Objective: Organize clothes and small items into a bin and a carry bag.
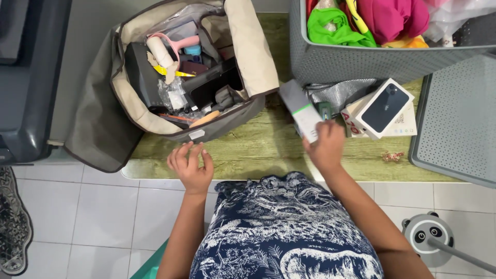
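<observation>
At the far left edge, a dark grey machine stands beside the desk, with a patterned rug on the white floor tiles below it. Next comes an open beige and grey bag lying on the desk's left end, its flap hanging over the edge. Inside it are a black box, a pink and white item, clear plastic wrapping and other small items packed close together. Just below the bag, the left hand rests on the near edge of the green wood-grain desk, its grip apart, fingers spread and holding nothing. To the right, the right hand has its grip clamped on a long white and grey box, held tilted above the desk between the bag and a phone box. The phone box lies on a flat white box, next to a silvery pouch. Behind them stands a grey basket full of green, pink and yellow clothes. A grey perforated lid lies at the far right. On the floor sits a panda-shaped item.
</observation>
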